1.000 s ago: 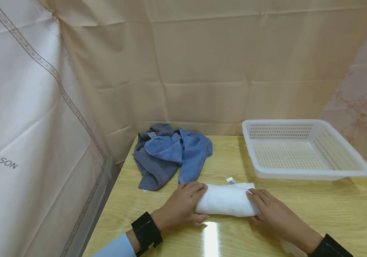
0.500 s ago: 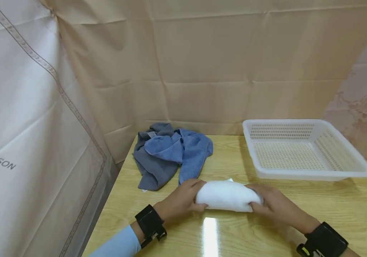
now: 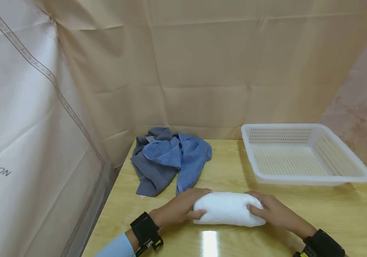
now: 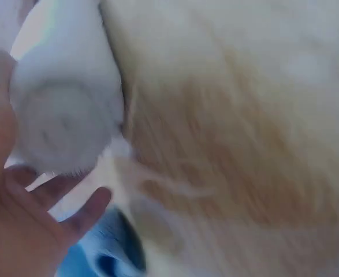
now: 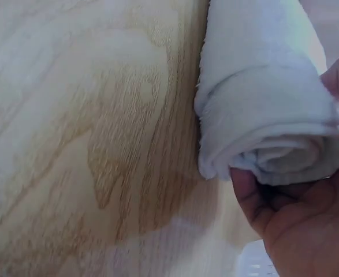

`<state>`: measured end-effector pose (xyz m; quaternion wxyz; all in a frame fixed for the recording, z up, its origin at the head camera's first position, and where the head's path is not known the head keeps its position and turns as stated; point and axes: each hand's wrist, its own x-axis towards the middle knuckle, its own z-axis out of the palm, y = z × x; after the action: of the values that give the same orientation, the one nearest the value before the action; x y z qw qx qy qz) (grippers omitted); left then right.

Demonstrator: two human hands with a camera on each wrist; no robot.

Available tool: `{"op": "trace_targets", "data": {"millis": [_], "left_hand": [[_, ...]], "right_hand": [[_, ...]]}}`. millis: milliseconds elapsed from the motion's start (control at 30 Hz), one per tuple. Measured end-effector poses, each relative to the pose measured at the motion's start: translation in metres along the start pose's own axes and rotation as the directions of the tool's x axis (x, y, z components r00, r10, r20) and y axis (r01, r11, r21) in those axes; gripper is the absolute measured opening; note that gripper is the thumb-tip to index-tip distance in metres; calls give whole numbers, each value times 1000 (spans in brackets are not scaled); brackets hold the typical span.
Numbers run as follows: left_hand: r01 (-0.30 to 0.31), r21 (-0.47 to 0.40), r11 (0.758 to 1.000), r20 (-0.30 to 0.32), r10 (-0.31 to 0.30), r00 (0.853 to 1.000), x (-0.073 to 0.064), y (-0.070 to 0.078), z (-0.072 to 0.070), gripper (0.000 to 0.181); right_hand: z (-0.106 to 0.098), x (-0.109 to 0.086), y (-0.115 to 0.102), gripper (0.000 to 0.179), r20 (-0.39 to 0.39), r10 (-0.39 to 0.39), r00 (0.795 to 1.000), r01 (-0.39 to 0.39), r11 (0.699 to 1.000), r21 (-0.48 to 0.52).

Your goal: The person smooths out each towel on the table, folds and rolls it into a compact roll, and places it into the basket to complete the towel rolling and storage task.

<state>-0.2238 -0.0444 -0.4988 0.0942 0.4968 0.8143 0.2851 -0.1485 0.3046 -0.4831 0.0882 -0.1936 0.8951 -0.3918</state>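
Observation:
A white towel (image 3: 226, 208), rolled into a thick cylinder, lies crosswise near the front of the table. My left hand (image 3: 184, 207) holds its left end, thumb on the near side and fingers over the far side. At the right end, my right hand (image 3: 271, 210) grips the roll the same way. The right wrist view shows the spiral end of the towel (image 5: 267, 115) with fingertips tucked at its edge. In the left wrist view the other coiled end of the towel (image 4: 65, 127) sits between thumb and fingers, somewhat blurred.
A blue towel (image 3: 193, 157) and a grey towel (image 3: 154, 176) lie crumpled together at the back left of the wooden table (image 3: 299, 210). A white perforated plastic basket (image 3: 308, 178) stands at the back right. Beige cloth (image 3: 202, 71) hangs behind the table.
Both hands have shifted their grip so the thumbs now press the near side of the roll. The white tag behind the towel is now out of sight. The head view has tilted slightly.

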Motion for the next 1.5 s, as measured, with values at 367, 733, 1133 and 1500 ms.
{"op": "trace_targets", "data": {"millis": [367,733,1133,1500], "left_hand": [[23,516,856,9,-32,999,23,23,9,97],[42,586,809,42,-82,996,42,20,5,77],[-3,692,722,-18,22,1000,63,26,14,101],[-5,461,887,107,-50,993,73,14,-3,103]], "right_hand": [[21,6,-15,48,-142,-187,972,122,919,-374],[48,17,-29,114,-119,-281,952,131,729,-672],[31,47,-11,107,-88,-328,941,200,744,-637],[16,61,0,96,8,-232,973,209,858,-468]]}}
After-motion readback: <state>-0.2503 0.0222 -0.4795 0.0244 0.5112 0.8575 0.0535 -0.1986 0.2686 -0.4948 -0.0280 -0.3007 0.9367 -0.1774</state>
